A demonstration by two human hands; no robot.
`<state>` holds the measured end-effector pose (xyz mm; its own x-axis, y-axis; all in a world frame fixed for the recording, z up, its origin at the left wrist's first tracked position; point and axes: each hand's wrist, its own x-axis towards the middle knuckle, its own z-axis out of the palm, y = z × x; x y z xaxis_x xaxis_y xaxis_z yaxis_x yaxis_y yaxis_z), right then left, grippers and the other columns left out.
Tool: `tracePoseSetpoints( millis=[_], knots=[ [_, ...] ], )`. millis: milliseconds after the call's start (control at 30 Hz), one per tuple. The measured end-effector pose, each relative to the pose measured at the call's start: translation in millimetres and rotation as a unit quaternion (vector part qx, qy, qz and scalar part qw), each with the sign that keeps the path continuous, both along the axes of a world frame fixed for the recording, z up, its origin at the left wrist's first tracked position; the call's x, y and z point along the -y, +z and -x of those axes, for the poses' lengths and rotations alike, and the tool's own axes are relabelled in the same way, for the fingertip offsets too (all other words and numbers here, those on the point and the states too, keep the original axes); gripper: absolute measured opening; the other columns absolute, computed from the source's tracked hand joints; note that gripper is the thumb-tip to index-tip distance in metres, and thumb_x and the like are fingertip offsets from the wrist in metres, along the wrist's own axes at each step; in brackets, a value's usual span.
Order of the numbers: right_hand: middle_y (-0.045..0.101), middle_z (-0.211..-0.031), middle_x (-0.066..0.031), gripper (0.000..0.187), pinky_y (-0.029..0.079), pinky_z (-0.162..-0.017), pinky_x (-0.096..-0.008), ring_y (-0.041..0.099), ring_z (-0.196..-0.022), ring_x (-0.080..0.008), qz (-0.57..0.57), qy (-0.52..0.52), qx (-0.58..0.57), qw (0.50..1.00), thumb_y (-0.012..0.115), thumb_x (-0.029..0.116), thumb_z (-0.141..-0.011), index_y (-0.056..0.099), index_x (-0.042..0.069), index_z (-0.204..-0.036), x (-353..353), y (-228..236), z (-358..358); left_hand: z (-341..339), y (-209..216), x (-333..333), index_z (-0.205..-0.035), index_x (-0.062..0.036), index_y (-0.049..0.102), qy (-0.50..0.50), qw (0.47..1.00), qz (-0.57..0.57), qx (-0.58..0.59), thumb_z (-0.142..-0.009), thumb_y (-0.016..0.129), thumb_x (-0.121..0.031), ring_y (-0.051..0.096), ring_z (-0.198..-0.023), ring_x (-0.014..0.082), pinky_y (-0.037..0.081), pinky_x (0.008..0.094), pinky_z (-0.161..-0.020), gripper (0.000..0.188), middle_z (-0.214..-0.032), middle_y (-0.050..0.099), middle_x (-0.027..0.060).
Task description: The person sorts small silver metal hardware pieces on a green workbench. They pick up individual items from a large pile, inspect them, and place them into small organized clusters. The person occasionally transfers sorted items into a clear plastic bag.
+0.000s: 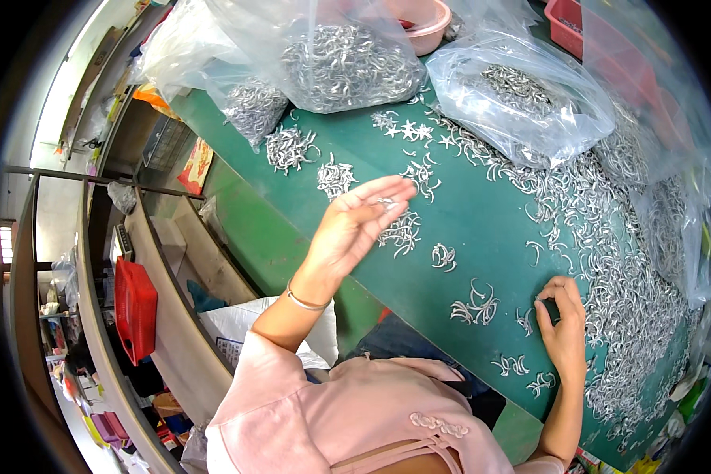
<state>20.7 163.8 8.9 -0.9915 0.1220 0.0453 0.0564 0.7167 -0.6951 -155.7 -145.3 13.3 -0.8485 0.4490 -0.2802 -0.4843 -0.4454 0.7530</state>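
Sorting curved metal hooks into small bunches on green table, judging from layout. Right hand resting low on tabletop, fingers curled together, fingertips pressed down at edge of loose hook heap; whether any hook pinched between them, cannot tell. Small finished bunches just left of that hand, more strung out beyond toward upper left, well apart from each other. Left hand raised above tabletop, palm turned up, fingers stretched and nearly closed, a few shiny hooks lying against fingertips; thin bracelet on wrist. Roughly a dozen bunches laid out, yet far larger heap right of grip unsorted, so most work seemingly left. Farther off, clear plastic bags full of same hooks, and pink bowl behind those.
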Motion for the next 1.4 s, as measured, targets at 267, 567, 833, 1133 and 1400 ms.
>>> tracePoseSetpoints(
  millis=[267, 567, 833, 1133, 1400],
  knots=[
    [0.06, -0.1, -0.0169, 0.017, 0.049, -0.083, -0.038, 0.06, -0.094, -0.0358, 0.022, 0.01, -0.005, 1.0, 0.068, -0.007, -0.079, 0.059, -0.002, -0.093, -1, 4, -2, 26, -44, 49, -0.125, -0.0007, 0.062, 0.153, 0.814, 0.418, -0.373, -0.086, 0.043, 0.015, 0.053, -0.127, 0.0257, 0.039, 0.0324, -0.108, 0.046, -0.134, 0.056, 0.0145],
    [0.061, -0.096, -0.0151, 0.015, 0.05, -0.079, -0.0384, 0.062, -0.089, -0.0345, 0.041, -0.008, 0.012, 0.999, 0.07, -0.003, -0.081, 0.06, -0.002, -0.093, -2, 7, 1, 7, -13, 8, -0.121, -0.0052, 0.063, 0.147, 0.667, 0.552, -0.479, -0.086, 0.052, 0.011, 0.052, -0.126, 0.0363, 0.041, 0.0406, -0.105, 0.04, -0.134, 0.053, 0.0182],
    [0.059, -0.099, -0.0118, 0.017, 0.049, -0.079, -0.0405, 0.06, -0.093, -0.0324, -0.029, 0.02, -0.153, 0.988, 0.072, -0.001, -0.078, 0.063, 0.0, -0.093, 21, 7, 39, -27, -1, -108, -0.134, 0.0046, 0.051, -0.332, 0.935, 0.001, 0.122, -0.104, 0.049, -0.015, 0.063, -0.108, 0.0212, 0.052, 0.0322, -0.09, 0.036, -0.128, 0.059, 0.014],
    [0.062, -0.096, -0.0134, 0.018, 0.047, -0.082, -0.0414, 0.059, -0.094, -0.031, -0.025, -0.07, -0.109, 0.991, 0.074, 0.009, -0.082, 0.065, 0.001, -0.095, -19, -4, 77, -1, -21, -142, -0.126, 0.0038, 0.058, -0.344, 0.92, 0.138, -0.13, -0.099, 0.05, -0.002, 0.064, -0.095, 0.0137, 0.054, 0.0284, -0.082, 0.028, -0.107, 0.065, 0.0089],
    [0.057, -0.092, -0.0109, 0.016, 0.043, -0.084, -0.0417, 0.054, -0.095, -0.0299, -0.201, -0.06, -0.053, 0.976, 0.073, 0.01, -0.081, 0.064, 0.003, -0.091, -3, -26, 106, 6, -20, -138, -0.123, 0.0061, 0.057, -0.305, 0.924, 0.177, -0.147, -0.099, 0.051, 0.001, 0.068, -0.09, 0.0169, 0.056, 0.0285, -0.08, 0.026, -0.106, 0.067, 0.0121]
  ],
)
